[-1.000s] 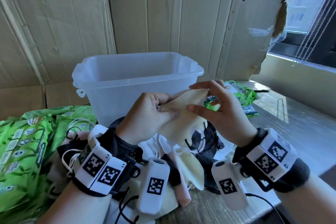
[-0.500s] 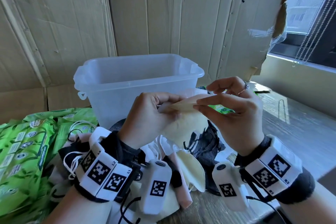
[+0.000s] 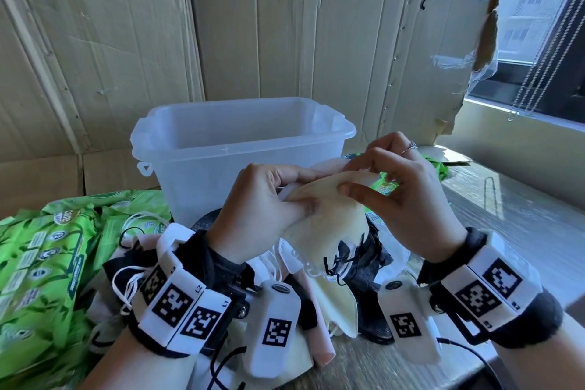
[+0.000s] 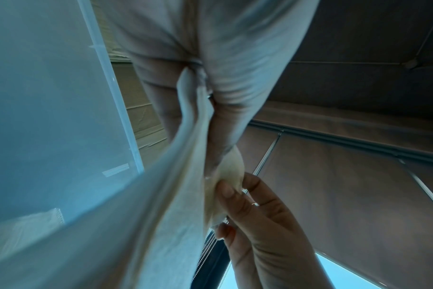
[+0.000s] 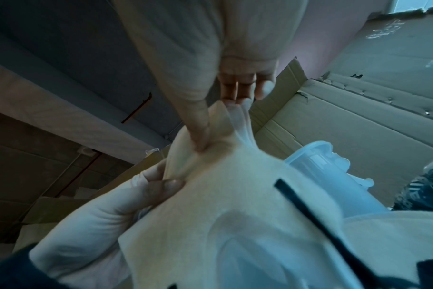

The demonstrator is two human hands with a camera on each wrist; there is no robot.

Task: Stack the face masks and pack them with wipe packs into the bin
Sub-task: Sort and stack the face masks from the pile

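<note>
Holding a cream mask [image 3: 319,225] up in front of the bin [image 3: 240,149], I have both hands on its top edge. My left hand [image 3: 266,209] pinches the left end, thumb over the fabric and fingers curled behind. My right hand [image 3: 402,196] pinches the right end between thumb and forefinger, the other fingers bent above it. The mask hangs down between my wrists, and a black ear loop [image 3: 335,260] dangles at its lower edge. Below it more masks [image 3: 338,304], cream, pink, white and black, lie in a loose heap at the near edge of the table [image 3: 519,225]. Green wipe packs [image 3: 41,263] sit by the table's left edge, and another [image 3: 384,190] shows behind my right hand. The bin stands at the back against cardboard [image 3: 285,25].
</note>
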